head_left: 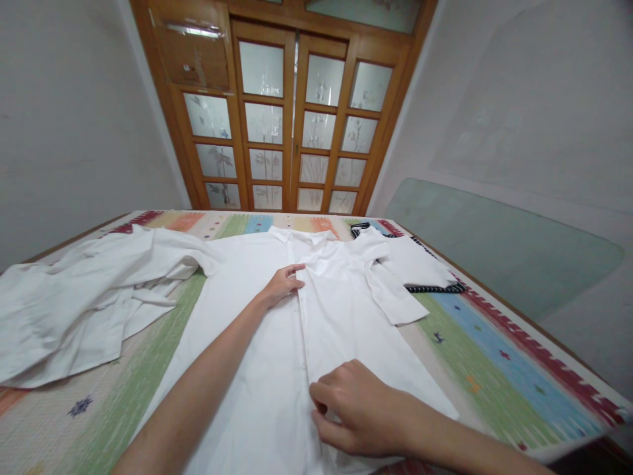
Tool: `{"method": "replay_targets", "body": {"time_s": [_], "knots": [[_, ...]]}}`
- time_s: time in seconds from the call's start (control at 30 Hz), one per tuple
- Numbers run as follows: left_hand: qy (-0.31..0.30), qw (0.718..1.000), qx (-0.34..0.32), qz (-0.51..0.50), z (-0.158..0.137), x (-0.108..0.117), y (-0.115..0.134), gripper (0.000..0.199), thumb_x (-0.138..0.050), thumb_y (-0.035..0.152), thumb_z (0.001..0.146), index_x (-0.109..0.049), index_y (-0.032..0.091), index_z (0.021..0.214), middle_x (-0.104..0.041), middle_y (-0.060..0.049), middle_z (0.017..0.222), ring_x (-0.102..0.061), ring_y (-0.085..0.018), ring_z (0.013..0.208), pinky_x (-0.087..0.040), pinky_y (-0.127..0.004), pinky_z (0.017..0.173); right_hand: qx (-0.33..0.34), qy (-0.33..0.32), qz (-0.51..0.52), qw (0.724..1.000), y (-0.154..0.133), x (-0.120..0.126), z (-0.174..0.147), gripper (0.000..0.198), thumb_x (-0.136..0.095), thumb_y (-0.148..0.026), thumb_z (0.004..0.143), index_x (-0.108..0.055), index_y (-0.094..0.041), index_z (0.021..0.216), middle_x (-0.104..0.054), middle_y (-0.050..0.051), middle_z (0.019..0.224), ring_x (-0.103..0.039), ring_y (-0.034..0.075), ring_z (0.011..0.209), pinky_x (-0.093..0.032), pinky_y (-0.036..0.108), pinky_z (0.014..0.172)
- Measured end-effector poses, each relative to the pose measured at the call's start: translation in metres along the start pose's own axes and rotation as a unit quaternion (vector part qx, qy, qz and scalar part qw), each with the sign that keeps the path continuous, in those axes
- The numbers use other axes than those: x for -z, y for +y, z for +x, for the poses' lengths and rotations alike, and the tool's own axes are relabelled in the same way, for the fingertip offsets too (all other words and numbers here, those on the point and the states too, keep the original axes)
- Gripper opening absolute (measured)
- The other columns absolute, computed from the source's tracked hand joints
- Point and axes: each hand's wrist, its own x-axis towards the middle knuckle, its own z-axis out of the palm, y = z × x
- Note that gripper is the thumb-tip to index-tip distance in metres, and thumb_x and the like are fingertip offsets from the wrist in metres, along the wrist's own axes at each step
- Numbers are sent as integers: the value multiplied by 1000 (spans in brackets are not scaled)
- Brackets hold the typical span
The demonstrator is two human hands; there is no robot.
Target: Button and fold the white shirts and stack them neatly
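A white short-sleeved shirt (271,376) lies spread front side up, its collar (301,236) at the far end. My left hand (284,285) reaches to the upper part of the button placket, thumb and fingers closing on its edge below the collar. Lower down, my right hand (353,409) is curled, with the fingertips pinching the front edge of the same shirt. Some wrinkles run across the chest between collar and right sleeve (395,297).
On the left lies another crumpled white garment (74,310), touching the shirt's sleeve. Folded white cloth (415,260) rests on black-and-white striped fabric (435,288) at the right. A colourful patterned cover (494,369) lies under everything. Beyond the table stand wooden glazed doors (291,119).
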Motion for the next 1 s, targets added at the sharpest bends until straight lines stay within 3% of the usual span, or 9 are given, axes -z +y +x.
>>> {"method": "replay_targets", "body": {"time_s": [0.23,0.4,0.5,0.63,0.7,0.77,0.9,1.0], "knots": [[45,998,-13,37,2,-4,-1,49,-66,14,64,-66,14,113,-55,4,66,-47,-7,54,-38,-20,53,27,-67,-6,997,-6,-29,3,38,-54,-49,86,-71,-16,79,-73,9,71,-63,20,57,-36,28,57],[83,984,-72,140,6,-2,-6,43,-60,16,69,-68,13,111,-56,4,63,-50,-10,56,-43,-22,59,35,-86,-39,995,-16,-28,5,28,-57,-37,85,-72,-14,80,-73,9,71,-65,21,57,-35,29,54],[104,942,-146,282,7,1,-8,34,-56,15,72,-71,14,103,-65,1,71,-56,-13,64,-48,-26,70,48,-90,-59,993,-18,-30,7,25,-57,-33,86,-72,-14,78,-73,8,69,-64,20,56,-32,28,50],[90,849,-230,468,3,0,-10,27,-53,13,79,-71,18,98,-73,-6,94,-63,-19,86,-50,-33,88,83,-105,-76,988,-17,-39,10,26,-59,-35,88,-73,-15,78,-72,7,66,-62,18,52,-28,27,47],[76,807,-257,527,0,-1,-12,26,-52,13,82,-70,19,100,-72,-7,101,-62,-22,99,-49,-36,94,91,-107,-82,987,-16,-43,11,27,-59,-35,89,-73,-16,77,-72,6,65,-60,16,50,-26,27,47],[69,788,-266,551,-3,-2,-12,28,-51,13,84,-69,20,103,-72,-7,104,-61,-22,105,-50,-35,95,95,-105,-82,987,-16,-45,11,27,-59,-35,90,-72,-17,75,-72,4,64,-59,15,48,-25,27,47],[70,799,-261,537,-5,1,-13,30,-48,16,88,-67,20,111,-71,-7,112,-63,-20,107,-50,-34,97,85,-48,-63,993,-6,-36,8,33,-54,-40,91,-70,-18,71,-70,3,61,-58,15,49,-24,27,49],[75,815,-249,517,-5,4,-12,31,-48,18,89,-67,18,114,-71,-8,115,-64,-20,107,-49,-34,99,7,36,-55,998,22,-16,8,36,-50,-41,92,-67,-18,70,-70,5,65,-59,14,53,-26,27,53]]}}
